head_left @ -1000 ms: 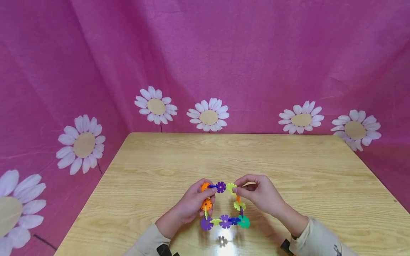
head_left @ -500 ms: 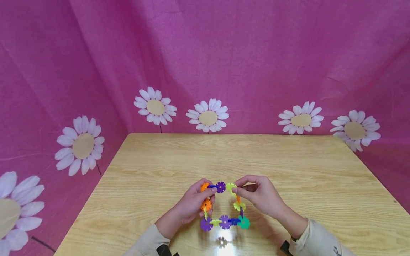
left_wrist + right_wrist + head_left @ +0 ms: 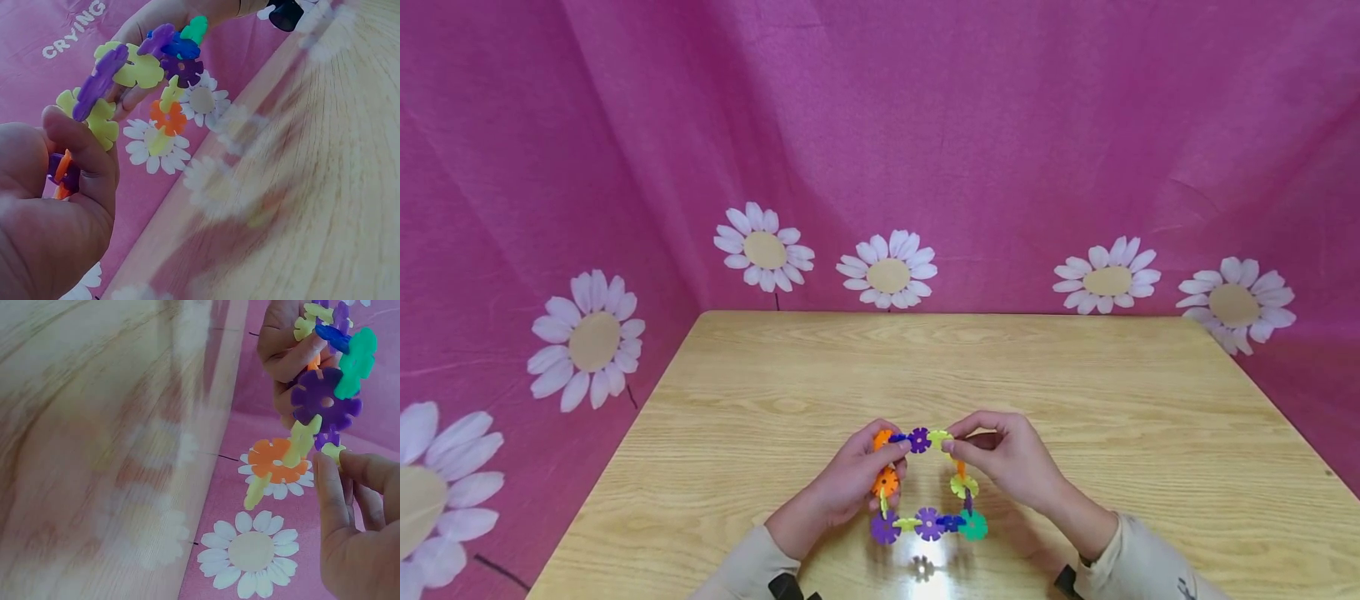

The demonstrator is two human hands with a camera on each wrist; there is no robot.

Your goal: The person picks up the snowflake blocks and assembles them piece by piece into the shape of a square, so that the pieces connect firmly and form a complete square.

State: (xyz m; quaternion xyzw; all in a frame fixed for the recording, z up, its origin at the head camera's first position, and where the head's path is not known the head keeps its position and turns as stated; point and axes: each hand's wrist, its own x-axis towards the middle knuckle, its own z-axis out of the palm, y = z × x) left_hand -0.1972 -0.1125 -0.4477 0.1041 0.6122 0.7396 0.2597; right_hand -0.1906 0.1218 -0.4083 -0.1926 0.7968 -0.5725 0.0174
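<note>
Slotted plastic flower discs, linked edge to edge, form a roughly square loop held over the table in the head view. My left hand grips its left side, thumb by a blue disc, fingers behind the orange discs. The right hand pinches a yellow disc at the upper right between thumb and forefinger. That disc's edge meets a purple disc. A green disc forms the lower right corner. In the right wrist view, the fingertips cover most of the pinched yellow disc.
The wooden table extends in front of the hands, its glossy top reflecting light and part of the loop. A pink cloth with white flowers surrounds its back and sides.
The narrow gap between the pinched yellow disc and the purple disc has closed; their edges now meet. The loop has shifted very slightly; both hands keep their hold.
</note>
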